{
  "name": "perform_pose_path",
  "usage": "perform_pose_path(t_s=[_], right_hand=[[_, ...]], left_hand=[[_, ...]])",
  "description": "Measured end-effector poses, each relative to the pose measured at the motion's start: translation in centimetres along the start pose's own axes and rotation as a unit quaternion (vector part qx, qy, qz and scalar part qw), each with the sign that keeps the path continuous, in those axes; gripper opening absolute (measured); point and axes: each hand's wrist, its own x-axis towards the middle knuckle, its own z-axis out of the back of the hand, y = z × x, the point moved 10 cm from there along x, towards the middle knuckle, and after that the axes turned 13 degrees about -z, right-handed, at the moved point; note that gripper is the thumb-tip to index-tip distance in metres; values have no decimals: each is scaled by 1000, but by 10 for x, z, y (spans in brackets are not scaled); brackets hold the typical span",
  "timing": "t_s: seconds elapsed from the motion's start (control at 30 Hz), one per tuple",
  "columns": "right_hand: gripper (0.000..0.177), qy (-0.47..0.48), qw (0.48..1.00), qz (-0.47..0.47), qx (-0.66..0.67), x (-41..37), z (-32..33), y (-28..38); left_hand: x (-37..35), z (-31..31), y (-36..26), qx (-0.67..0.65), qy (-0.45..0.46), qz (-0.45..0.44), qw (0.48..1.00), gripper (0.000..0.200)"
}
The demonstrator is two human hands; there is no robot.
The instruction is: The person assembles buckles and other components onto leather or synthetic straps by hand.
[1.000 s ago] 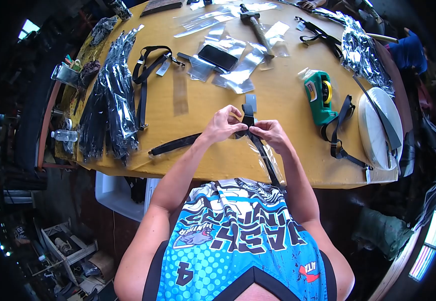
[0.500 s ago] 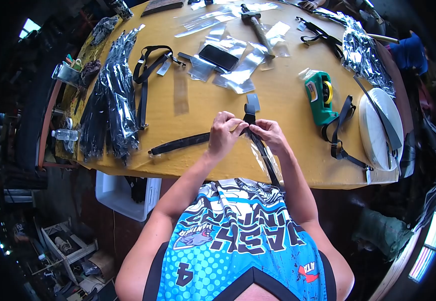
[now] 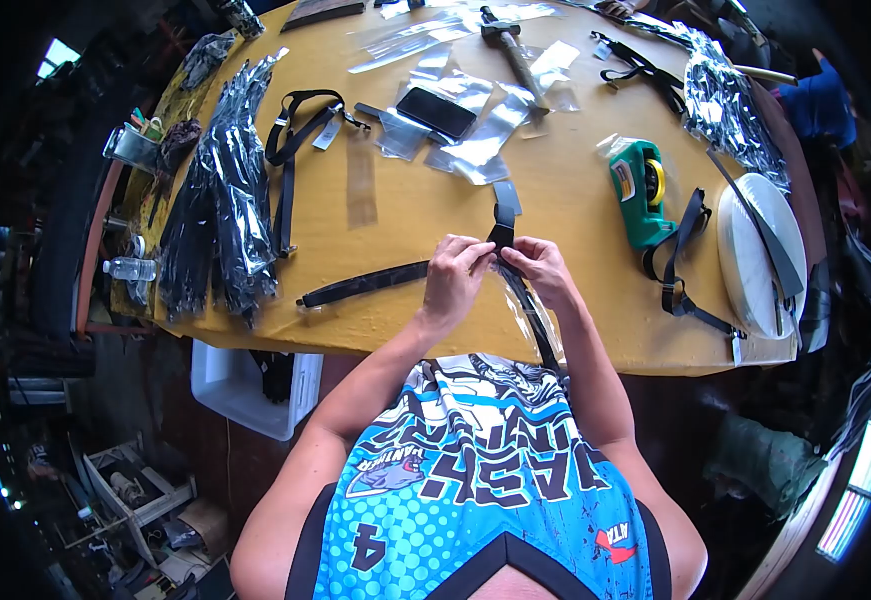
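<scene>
My left hand point(image 3: 455, 275) and my right hand point(image 3: 538, 268) meet near the table's front edge, fingertips pinched on a black strap point(image 3: 502, 232). One length of the strap lies out to the left past my left hand, and another hangs down toward my body inside clear plastic. A folded loop of it sticks up beyond my fingers, with a grey tag point(image 3: 506, 197) at its far end. What exactly each fingertip presses is too small to make out.
A green tape dispenser point(image 3: 638, 195) stands right of my hands, beside a webbing strap and a white roll point(image 3: 755, 255). Packed straps point(image 3: 230, 190) lie left. A phone point(image 3: 436, 112) rests on clear sleeves, with a hammer point(image 3: 512, 60) behind. Below the table sits a white bin point(image 3: 300, 400).
My left hand has shifted slightly right and down, closer to my right hand. The strap's left length has moved a little with it; the surrounding things stay put.
</scene>
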Motion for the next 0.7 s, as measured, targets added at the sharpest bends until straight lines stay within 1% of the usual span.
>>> perform_pose_path(t_s=[0.07,0.13,0.17,0.23,0.27,0.3,0.37,0.4,0.47,0.57,0.63,0.7], right_hand=[[17,3,1000,4,2,1,3,-1],[17,21,1000,0,-6,0,2,-2],[17,20,1000,0,-6,-1,4,-2],[17,35,999,-9,-24,-7,-1,3],[17,36,999,-8,-25,-8,-2,4],[17,45,999,-10,-26,-8,-4,3],[18,55,998,-9,-26,-7,-5,4],[18,49,998,-10,-41,-6,-4,3],[19,42,997,-11,-56,-6,-2,2],[23,49,996,-15,-76,-7,-3,2],[25,28,992,-20,-124,-5,0,-1],[26,25,992,-14,-122,-6,-1,1]], left_hand=[[3,1,2,-5,2,-9,1000,20],[15,11,-2,55,-4,-41,998,39],[16,11,4,54,-3,-42,998,39],[15,-4,27,-33,73,23,997,58],[7,-20,42,-161,124,112,973,62],[11,-16,42,-161,123,112,973,62],[1,-32,48,-227,226,204,925,56],[0,-34,47,-227,228,203,925,56],[-1,-33,49,-264,179,217,922,51],[-3,-34,49,-270,171,230,919,48],[-3,-34,49,-275,169,234,917,48],[-2,-33,49,-279,167,236,916,47]])
